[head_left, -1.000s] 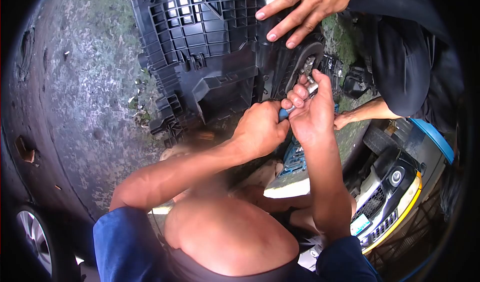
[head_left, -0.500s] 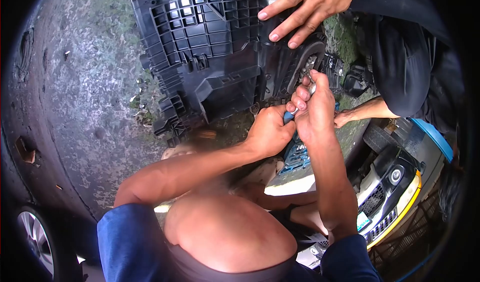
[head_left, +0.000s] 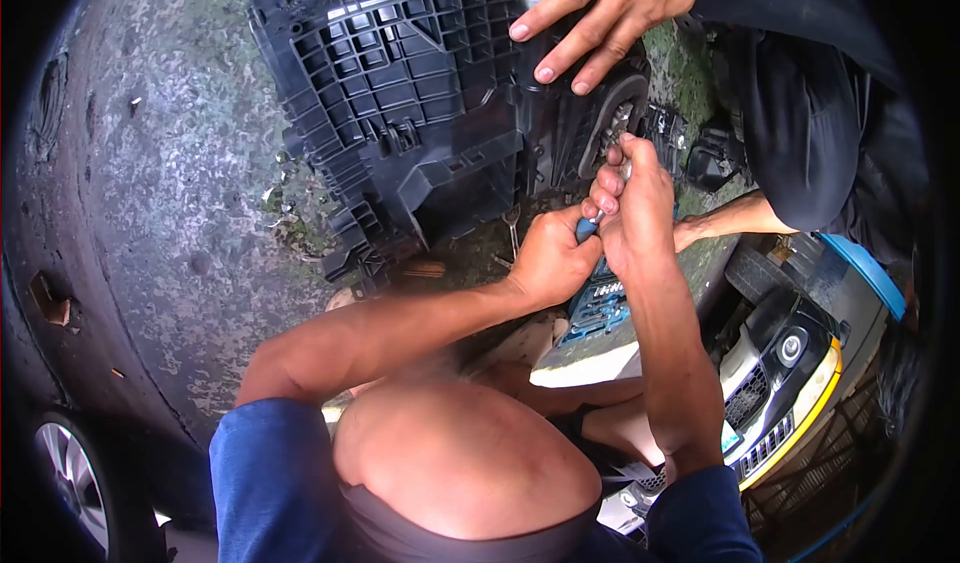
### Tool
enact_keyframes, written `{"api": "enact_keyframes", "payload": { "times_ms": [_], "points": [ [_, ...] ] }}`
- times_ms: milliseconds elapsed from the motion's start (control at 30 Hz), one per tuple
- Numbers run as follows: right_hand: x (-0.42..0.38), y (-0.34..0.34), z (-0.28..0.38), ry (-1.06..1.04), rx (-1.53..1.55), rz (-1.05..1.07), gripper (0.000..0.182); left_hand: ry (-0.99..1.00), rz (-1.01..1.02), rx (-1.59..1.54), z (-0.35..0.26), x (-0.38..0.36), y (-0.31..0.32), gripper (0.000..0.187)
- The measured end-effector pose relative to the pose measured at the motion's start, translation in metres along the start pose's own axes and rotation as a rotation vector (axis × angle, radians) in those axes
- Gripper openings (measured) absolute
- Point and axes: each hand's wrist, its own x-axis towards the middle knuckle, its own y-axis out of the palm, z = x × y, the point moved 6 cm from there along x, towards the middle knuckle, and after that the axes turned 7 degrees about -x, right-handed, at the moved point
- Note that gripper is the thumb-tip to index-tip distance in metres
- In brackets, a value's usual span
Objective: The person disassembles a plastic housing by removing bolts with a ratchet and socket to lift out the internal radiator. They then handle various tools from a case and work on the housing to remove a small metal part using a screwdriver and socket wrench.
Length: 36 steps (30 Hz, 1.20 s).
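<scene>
A black ribbed plastic housing (head_left: 440, 128) lies tilted on the ground ahead of me. At its right edge is an oval opening with metal fittings (head_left: 619, 126) inside. My left hand (head_left: 555, 256) is closed around the blue handle (head_left: 587, 229) of a hand tool, whose exact kind is hidden by my fingers. My right hand (head_left: 637, 203) wraps around the tool's metal part, close to the fittings. Another person's hand (head_left: 615, 13) rests spread on top of the housing, and that person's other arm (head_left: 735, 220) reaches in from the right, behind my right wrist.
A blue tool case (head_left: 597, 313) with metal pieces lies below my hands. A wrench (head_left: 512, 228) is on the ground beside the housing. A small black part (head_left: 712, 161) sits to the right. A car wheel (head_left: 75, 478) and a vehicle front (head_left: 775, 388) stand nearby.
The housing's lower left side appears shifted slightly down and right. My left hand and forearm have moved a little to the right; both hands keep their grip on the tool.
</scene>
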Motion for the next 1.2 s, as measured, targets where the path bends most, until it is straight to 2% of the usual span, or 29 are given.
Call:
{"api": "enact_keyframes", "payload": {
  "times_ms": [367,567,667,733,833,967,1067,1200],
  "points": [
    [0.002,-0.002,0.000,-0.030,-0.037,-0.001,0.026,0.084,-0.026,-0.036,0.001,0.004,0.003,0.016],
    [0.002,-0.003,0.001,0.034,-0.003,0.058,0.025,-0.017,0.022,-0.008,0.002,0.003,0.002,0.017],
    [-0.001,0.002,0.002,0.129,0.089,0.080,0.026,-0.168,0.071,0.169,-0.017,0.001,-0.011,0.020],
    [-0.002,0.003,-0.001,0.194,0.205,0.107,0.026,-0.188,0.153,0.298,-0.037,0.001,-0.022,0.023],
    [0.000,0.009,-0.003,0.257,0.422,0.169,0.027,-0.256,0.292,0.576,-0.097,0.005,-0.040,0.030],
    [0.000,0.016,-0.004,0.269,0.563,0.122,0.028,-0.183,0.311,0.773,-0.122,0.016,-0.043,0.031],
    [0.002,0.015,-0.005,0.222,0.513,0.130,0.027,-0.211,0.269,0.777,-0.098,0.013,-0.042,0.030],
    [0.002,0.011,-0.005,0.178,0.418,0.106,0.024,-0.221,0.225,0.659,-0.098,0.004,-0.037,0.028]
  ]
}}
